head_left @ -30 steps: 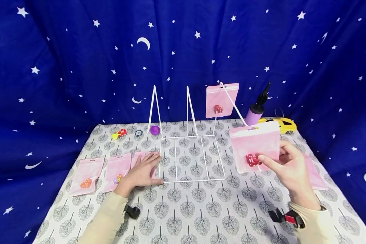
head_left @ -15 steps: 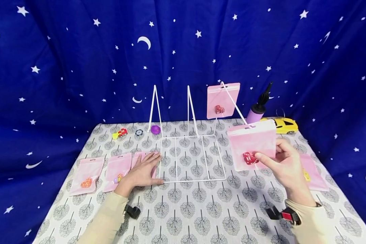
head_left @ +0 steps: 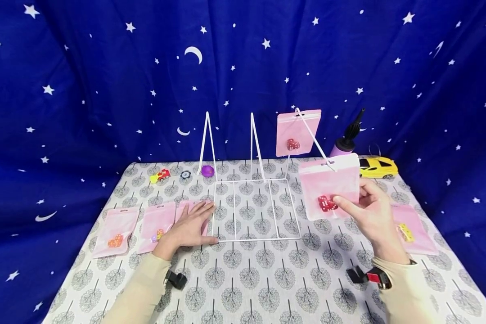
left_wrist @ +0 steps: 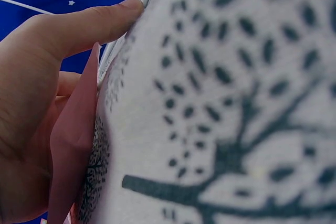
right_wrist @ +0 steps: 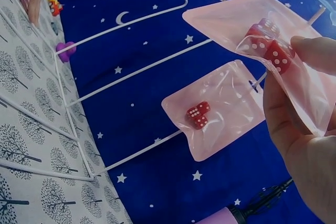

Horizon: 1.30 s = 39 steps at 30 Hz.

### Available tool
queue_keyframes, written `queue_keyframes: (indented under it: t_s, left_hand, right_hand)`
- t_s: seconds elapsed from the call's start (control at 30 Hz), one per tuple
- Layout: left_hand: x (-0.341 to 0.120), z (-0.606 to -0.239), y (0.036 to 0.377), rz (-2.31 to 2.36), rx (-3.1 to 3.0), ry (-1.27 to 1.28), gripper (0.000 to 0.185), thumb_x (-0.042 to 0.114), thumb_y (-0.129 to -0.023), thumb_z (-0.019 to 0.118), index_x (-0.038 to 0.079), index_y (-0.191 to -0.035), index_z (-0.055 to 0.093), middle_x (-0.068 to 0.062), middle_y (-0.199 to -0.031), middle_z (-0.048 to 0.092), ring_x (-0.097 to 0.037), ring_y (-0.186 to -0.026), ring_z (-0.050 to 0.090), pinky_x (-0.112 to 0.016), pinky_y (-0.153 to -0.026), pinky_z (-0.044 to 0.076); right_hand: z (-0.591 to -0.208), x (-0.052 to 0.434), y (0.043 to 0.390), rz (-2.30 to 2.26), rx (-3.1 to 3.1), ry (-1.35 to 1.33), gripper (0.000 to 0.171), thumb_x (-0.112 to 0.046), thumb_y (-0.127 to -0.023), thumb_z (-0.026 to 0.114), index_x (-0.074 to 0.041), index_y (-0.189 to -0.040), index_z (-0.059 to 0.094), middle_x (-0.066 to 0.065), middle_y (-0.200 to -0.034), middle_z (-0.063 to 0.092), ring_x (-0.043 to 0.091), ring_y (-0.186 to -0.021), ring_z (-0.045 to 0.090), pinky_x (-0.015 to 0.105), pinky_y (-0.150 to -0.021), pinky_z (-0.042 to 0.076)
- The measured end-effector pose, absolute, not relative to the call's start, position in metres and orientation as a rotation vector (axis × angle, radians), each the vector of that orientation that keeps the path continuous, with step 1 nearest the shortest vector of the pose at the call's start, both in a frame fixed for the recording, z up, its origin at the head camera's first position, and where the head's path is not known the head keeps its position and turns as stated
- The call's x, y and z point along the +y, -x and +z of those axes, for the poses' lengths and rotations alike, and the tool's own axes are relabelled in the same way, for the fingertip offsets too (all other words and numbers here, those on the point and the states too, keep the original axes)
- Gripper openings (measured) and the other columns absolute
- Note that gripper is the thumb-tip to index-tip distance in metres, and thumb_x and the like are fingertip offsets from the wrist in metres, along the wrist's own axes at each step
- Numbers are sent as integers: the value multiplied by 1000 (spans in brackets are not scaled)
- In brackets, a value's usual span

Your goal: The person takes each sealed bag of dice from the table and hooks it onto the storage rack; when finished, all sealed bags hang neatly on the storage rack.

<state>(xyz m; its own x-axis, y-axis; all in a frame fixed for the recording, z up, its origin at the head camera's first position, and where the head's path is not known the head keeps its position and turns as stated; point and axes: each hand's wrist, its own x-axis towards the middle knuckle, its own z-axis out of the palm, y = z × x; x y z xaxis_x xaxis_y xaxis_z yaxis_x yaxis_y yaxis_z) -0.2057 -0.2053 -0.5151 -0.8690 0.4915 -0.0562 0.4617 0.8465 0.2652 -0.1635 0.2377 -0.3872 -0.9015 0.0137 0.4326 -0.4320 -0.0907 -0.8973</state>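
right hand (head_left: 370,216) carrying pink dice pouch (head_left: 329,186) leftward and up, top reaching wire rack (head_left: 256,198) prong

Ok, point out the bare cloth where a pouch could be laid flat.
Free: the near strip between the left hand and right hand, in front of the wire rack. Crowded: the left pouches and the back edge by the toy car.
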Motion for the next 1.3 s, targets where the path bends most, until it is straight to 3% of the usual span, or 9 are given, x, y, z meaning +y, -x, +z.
queue_keyframes:
  t_s: [0.43, 0.67, 0.97, 1.2, 1.3]
  left_hand:
    - [-205, -516, 206, 357, 2892, -746, 110, 77, -71, 63, 16, -155, 25, -2, -163, 19, -29, -151, 12, -67, -116, 6]
    - [-204, -515, 207, 350, 2895, -745, 110, 75, -72, 64, 15, -155, 26, -3, -163, 20, -31, -151, 13, -68, -115, 8]
    - [-205, -514, 207, 330, 2888, -742, 110, 76, -72, 63, 16, -155, 24, -3, -163, 18, -30, -151, 12, -66, -116, 6]
    - [-205, -515, 207, 345, 2894, -740, 110, 76, -71, 64, 15, -155, 26, -4, -163, 20, -30, -151, 13, -68, -116, 8]
    - [-204, -515, 207, 352, 2887, -735, 110, 75, -71, 65, 15, -154, 27, -4, -163, 20, -30, -151, 13, -68, -116, 7]
  right_hand:
    - [-396, 228, 191, 2108, -1780, -478, 36, 25, -77, 63, 3, -105, 64, 0, -97, 75, 8, -82, 70, 17, -69, 57]
    - [-395, 223, 199, 2079, -1848, -341, 35, 20, -78, 67, -2, -105, 66, -2, -95, 75, 7, -81, 69, 16, -68, 56]
    - [-395, 221, 213, 2056, -1878, -360, 30, 15, -80, 68, -2, -104, 65, -2, -92, 74, 6, -77, 68, 15, -64, 55]
    - [-396, 219, 228, 2005, -1919, -332, 21, 11, -81, 70, -3, -95, 63, -5, -75, 68, 2, -57, 51, 15, -45, 40]
    - [-396, 218, 234, 2001, -1938, -337, 19, 9, -82, 70, -3, -94, 62, -6, -75, 68, 1, -53, 45, 18, -41, 33]
